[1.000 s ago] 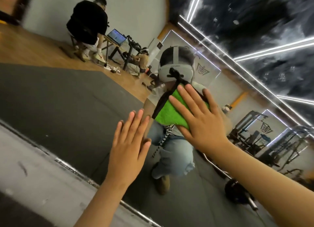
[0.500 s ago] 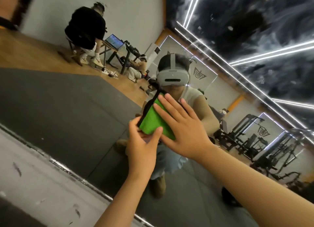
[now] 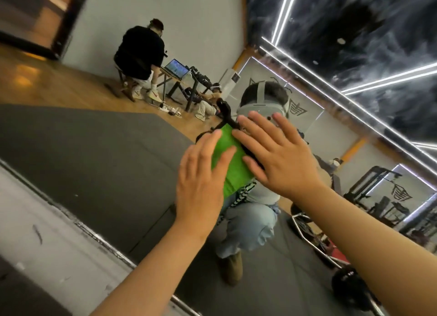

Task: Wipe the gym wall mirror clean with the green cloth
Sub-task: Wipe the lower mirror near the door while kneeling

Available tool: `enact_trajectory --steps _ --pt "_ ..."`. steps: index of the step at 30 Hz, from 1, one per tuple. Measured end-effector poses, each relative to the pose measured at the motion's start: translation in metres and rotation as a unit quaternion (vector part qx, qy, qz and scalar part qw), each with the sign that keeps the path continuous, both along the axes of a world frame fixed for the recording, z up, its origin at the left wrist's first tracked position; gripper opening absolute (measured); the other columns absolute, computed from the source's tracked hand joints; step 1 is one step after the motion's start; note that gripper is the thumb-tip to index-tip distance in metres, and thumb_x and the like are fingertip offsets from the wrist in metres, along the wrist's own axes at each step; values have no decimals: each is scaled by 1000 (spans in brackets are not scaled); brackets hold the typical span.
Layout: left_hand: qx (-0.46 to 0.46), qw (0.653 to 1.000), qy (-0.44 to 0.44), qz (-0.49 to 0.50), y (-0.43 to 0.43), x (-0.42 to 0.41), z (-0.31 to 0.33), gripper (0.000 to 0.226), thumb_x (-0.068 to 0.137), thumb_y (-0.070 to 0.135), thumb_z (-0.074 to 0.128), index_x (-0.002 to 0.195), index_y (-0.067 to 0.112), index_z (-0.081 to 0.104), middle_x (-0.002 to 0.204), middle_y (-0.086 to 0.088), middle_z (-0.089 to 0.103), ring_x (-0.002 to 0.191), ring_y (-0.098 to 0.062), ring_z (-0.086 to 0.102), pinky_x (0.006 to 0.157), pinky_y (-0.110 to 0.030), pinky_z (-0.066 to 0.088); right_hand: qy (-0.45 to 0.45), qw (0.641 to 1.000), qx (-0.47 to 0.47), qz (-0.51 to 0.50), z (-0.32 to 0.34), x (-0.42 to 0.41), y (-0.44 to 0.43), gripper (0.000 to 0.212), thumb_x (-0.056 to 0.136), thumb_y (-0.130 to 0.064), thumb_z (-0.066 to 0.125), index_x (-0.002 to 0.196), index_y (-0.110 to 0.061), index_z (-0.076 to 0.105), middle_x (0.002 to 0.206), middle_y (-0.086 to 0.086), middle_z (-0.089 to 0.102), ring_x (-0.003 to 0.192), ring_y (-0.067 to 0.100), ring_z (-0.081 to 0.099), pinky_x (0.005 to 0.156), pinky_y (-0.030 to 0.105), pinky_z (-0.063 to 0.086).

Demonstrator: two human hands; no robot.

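Because a flat palm spreads pressure better than a fist, both hands lie open on the glass with fingers straight and fanned. The left hand (image 3: 201,180) covers the lower left part of the green cloth (image 3: 230,166), and the right hand (image 3: 281,159) bears on its upper right edge, so neither grips anything. The cloth is sandwiched between the palms and the mirror (image 3: 94,161), roughly in the middle of the view and a little above the mirror's bottom edge (image 3: 94,231). Only a strip of green shows between the two hands. Two hands on one cloth look like a way to push harder and stop it bunching or sliding down the upright glass, and I judge the wiping to be underway with much of the pane not yet covered. Whether this patch is already clean cannot be read from the glass. A dark band borders the cloth's top, though what it is I cannot tell. Below the edge runs a pale, scuffed strip of wall (image 3: 35,244). The rest is reflection: the crouching wearer of a headset (image 3: 260,107) directly behind the hands, a seated person in black (image 3: 139,50) at a bench (image 3: 168,75) with an open laptop (image 3: 177,68), weight machines (image 3: 378,197) to the right, and bright light strips (image 3: 390,76) overhead.
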State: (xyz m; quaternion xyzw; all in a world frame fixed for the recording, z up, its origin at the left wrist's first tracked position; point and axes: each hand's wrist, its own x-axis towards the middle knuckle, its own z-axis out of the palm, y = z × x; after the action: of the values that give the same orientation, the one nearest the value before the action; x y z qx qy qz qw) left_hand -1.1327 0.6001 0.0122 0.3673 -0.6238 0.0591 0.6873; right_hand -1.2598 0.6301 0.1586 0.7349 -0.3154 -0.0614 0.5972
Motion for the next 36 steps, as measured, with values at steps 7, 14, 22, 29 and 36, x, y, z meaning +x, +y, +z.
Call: enact_trajectory --steps 7,14,22,29,36 --pt "89 989 -119 20 -3 -31 -4 68 104 55 11 159 14 10 165 -16 13 153 -31 11 124 -48 12 -91 991 -96 -6 -3 -1 -2 48 106 -34 40 149 -14 45 157 8 39 148 33 30 119 56 21" --pt "-57 968 -242 19 -3 -30 -110 70 102 45 32 160 22 1 167 -7 -7 154 -23 -1 124 -41 3 -97 989 -108 -33 -7 -3 -3 50 104 -35 42 150 -16 39 160 7 34 150 32 26 120 58 14" --pt "-1 984 -178 14 -4 -32 -111 59 108 47 15 160 26 -1 167 -15 -4 154 -31 0 124 -48 4 -97 989 -102 -37 -7 -1 -2 51 105 -35 41 151 -15 37 161 8 32 150 33 24 120 57 11" --pt "173 985 24 -11 -3 -30 -117 61 107 50 15 160 22 5 165 -16 10 154 -31 8 124 -48 9 -99 989 -106 -27 -8 -1 -4 49 105 -37 38 148 -14 41 159 9 35 150 33 26 120 59 15" --pt "111 992 -51 -18 0 -37 -166 61 106 51 17 160 26 3 166 -11 5 154 -26 1 123 -45 6 -93 989 -111 -24 -8 -1 -4 48 106 -35 37 148 -13 41 158 10 37 148 35 29 118 61 18"
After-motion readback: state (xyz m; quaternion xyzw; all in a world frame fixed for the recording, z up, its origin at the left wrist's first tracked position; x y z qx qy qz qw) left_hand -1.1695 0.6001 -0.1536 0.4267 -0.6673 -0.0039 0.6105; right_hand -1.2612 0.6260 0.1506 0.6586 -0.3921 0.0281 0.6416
